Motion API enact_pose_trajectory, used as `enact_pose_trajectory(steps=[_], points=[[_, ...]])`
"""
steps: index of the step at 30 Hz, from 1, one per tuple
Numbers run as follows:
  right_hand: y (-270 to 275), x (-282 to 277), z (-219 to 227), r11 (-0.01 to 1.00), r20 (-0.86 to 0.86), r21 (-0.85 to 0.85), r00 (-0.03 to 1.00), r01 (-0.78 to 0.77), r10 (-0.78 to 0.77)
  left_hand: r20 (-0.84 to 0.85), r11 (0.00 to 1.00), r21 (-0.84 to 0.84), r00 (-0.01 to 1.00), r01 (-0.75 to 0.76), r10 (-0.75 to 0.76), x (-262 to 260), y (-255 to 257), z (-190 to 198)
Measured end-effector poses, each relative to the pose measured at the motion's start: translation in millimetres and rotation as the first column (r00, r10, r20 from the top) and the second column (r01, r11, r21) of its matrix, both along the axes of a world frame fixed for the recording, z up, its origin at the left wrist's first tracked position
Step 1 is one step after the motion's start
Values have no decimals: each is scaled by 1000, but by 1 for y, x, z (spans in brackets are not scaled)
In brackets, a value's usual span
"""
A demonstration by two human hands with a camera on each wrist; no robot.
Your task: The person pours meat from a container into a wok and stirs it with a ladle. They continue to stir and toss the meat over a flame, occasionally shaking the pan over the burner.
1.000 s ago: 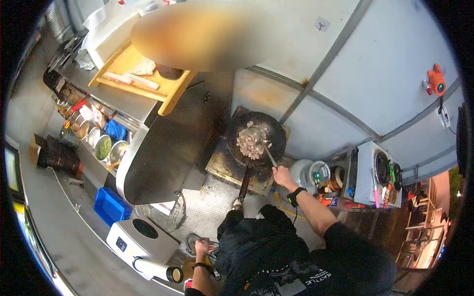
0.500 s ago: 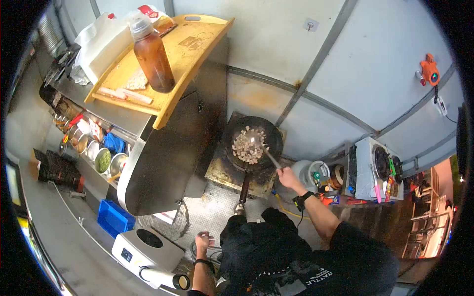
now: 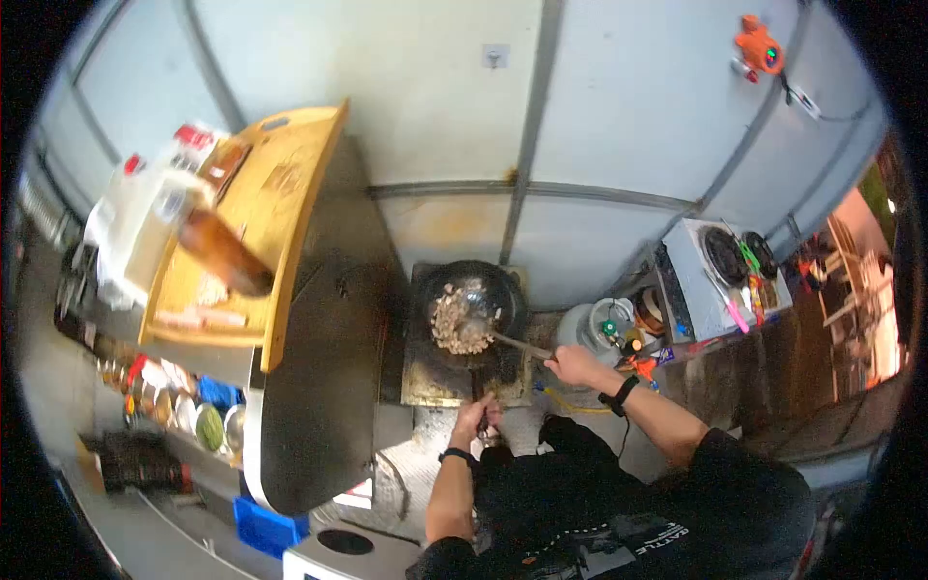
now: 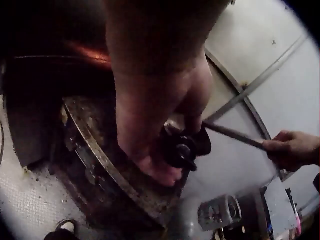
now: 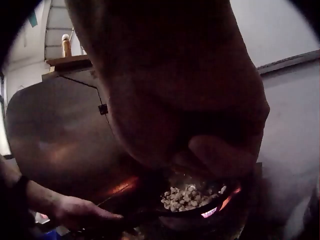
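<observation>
A dark wok (image 3: 515, 300) sits on the stove with pale diced pieces of food (image 3: 448, 321) heaped toward its near side. My left hand (image 3: 476, 417) grips the wok's long handle (image 3: 478, 383), its fingers wrapped round the end in the left wrist view. In my right hand (image 3: 577, 366) is a long metal ladle (image 3: 522, 345), held by its handle. The ladle's head is down among the pieces. Under the wok's rim, flames (image 5: 231, 196) glow in the right wrist view, where my right hand (image 5: 220, 155) hides part of the wok.
Left of the stove stands a steel counter (image 3: 314, 406) bearing a wooden tray (image 3: 319, 174) with a brown bottle (image 3: 227, 253). A gas cylinder (image 3: 575, 329) and a second cooker (image 3: 691, 253) are at the right. A wall (image 3: 454, 106) rises behind the wok.
My left hand has come up from beside the grey appliance and taken hold of the wok handle. The ladle has pulled the food toward the near side. The head view has swung.
</observation>
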State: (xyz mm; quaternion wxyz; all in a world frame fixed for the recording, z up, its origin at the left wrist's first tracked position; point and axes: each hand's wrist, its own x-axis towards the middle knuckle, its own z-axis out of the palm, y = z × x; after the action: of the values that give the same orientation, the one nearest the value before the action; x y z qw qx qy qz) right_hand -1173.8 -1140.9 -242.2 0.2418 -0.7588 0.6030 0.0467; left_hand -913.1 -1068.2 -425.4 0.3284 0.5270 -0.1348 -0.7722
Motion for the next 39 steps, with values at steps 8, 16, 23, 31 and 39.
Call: enact_pose_trajectory(steps=[8, 16, 23, 31, 39], points=[[-5, -18, 40, 971, -28, 217, 994, -102, 110, 35, 989, 147, 999, 11, -16, -15, -9, 69], [14, -23, 43, 999, 65, 32, 998, -15, 13, 262, 995, 0, 961, 98, -94, -1, 62, 148], [-5, -15, 80, 992, 38, 53, 992, -118, 116, 307, 981, -68, 939, 183, -154, 27, 0, 88], [7, -6, 33, 991, 85, -136, 996, 14, -3, 468, 950, -153, 867, 270, -171, 16, 33, 131], [13, -27, 62, 988, 7, 100, 993, -115, 115, 318, 968, -129, 934, 215, -165, 18, -2, 67]])
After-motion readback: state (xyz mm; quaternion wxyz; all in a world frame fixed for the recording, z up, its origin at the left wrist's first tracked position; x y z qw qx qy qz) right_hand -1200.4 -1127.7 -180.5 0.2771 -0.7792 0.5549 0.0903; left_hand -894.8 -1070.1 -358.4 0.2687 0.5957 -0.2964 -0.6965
